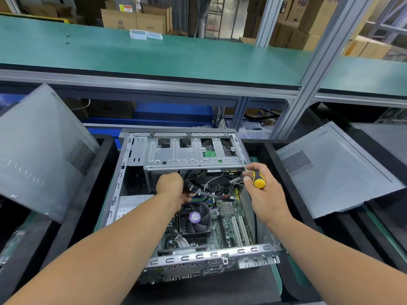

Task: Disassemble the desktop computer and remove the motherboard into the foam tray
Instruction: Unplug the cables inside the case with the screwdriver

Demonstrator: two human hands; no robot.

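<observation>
Far left: loose side panel [41,150] propped tilted on a black foam tray [88,208], nothing pinning it, so could slide if bumped

Middle: open computer case [132,172] lying flat, motherboard [229,219] still down in the bottom of it, fan [195,219] sitting on top, so not anywhere near a tray yet

Left hand [170,187] curled round a bundle of black cables [196,190] just under the drive cage [189,154]. Biggest worry here: yanking by the wires instead of the plug, probably bends pins or rips a socket off the board. Can't tell whether any latch is pressed, fingers hidden

Right hand [259,183] wrapped round a yellow screwdriver [258,179] and pinching a small connector at the same time, near the case's right wall. Juggling both looks risky: tip hidden behind the hand, so a slip could scrape the board or drop the tool onto the fan

Right: second side panel [334,170] leaning on another black tray [268,150], close to that elbow, easy to knock
</observation>
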